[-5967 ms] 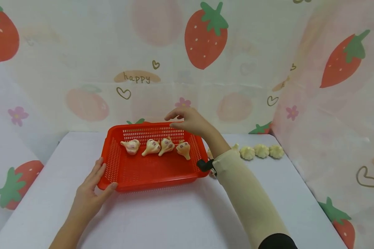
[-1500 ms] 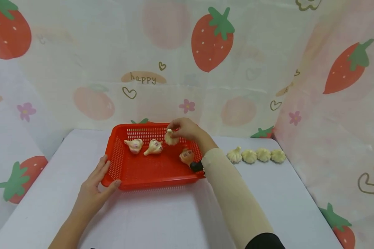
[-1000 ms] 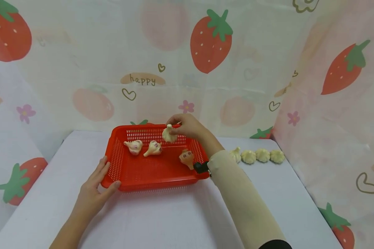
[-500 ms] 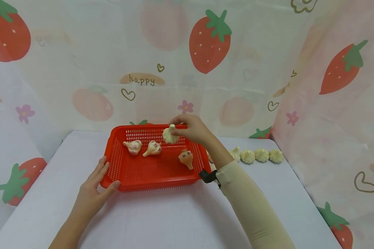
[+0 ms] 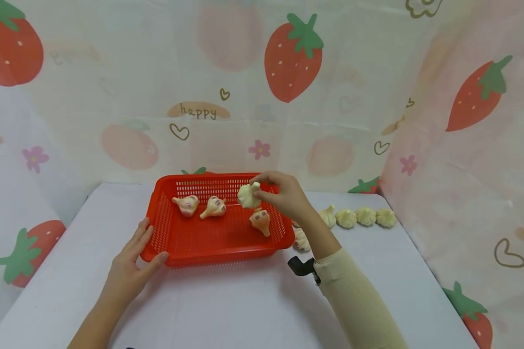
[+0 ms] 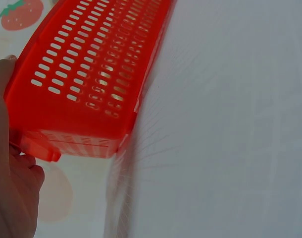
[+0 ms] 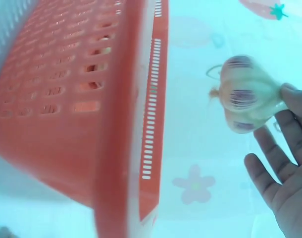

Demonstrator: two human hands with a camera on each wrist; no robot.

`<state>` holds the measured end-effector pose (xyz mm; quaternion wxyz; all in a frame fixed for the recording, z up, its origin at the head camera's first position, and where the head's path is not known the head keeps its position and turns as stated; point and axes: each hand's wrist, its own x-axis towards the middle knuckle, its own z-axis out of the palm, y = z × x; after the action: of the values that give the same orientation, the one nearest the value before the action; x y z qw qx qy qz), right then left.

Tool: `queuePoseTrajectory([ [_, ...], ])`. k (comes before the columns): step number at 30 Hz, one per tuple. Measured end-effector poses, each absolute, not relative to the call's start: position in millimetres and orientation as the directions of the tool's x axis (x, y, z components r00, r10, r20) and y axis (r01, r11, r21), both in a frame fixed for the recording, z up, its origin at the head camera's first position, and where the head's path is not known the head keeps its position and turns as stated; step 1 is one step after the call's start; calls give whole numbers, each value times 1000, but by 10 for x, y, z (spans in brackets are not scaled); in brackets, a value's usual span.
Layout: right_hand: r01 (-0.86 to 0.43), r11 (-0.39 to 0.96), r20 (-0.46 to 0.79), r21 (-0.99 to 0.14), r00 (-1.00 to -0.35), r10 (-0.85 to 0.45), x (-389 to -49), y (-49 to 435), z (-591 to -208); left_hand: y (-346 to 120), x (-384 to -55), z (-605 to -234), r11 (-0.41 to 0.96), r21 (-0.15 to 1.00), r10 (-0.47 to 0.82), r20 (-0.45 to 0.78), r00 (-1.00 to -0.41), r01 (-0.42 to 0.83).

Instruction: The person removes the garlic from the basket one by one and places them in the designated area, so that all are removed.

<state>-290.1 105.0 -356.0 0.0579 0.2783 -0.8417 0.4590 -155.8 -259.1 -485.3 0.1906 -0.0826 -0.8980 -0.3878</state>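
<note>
Right hand [image 5: 284,196]: pinching a garlic bulb [image 5: 247,196] by its stem, thumb against fingers, other fingers spread off it. Bulb is held up; from the head view it shows against the back wall and right half of the red plastic basket [image 5: 209,259], pale side out. Close up at the right wrist, same bulb has purple streaks and a root tuft pointing away from the palm, and it's apart from the basket rim.

Left hand [image 5: 128,276]: gripping the basket at its near left corner, thumb on the front rim, fingers along the left side; left wrist view has fingertips tucked under the lip.

Inside the basket, three garlic bulbs lying on their sides: one at left [image 5: 187,205], one near the middle [image 5: 214,207], one at right [image 5: 260,221] just below the held one.

On the white tabletop [image 5: 227,310], right of the basket: four pale garlic bulbs [image 5: 346,218] in a row, plus another garlic bulb [image 5: 302,240] just beside the basket's right edge; something behind it is mostly hidden by the basket and arm. Cream sleeve [image 5: 360,300] on the right arm, black wrist mount [image 5: 301,266] at its cuff. Strawberry-print cloth [image 5: 240,82] behind, "happy" lettered on it.
</note>
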Motion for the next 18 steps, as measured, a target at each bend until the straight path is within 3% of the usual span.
queuePoseTrajectory([
  [18, -554, 374, 454, -744, -829, -327, -2590, 1352, -3675, -2608, -1576, -4871, 679, 669, -3, 414, -910, 302],
])
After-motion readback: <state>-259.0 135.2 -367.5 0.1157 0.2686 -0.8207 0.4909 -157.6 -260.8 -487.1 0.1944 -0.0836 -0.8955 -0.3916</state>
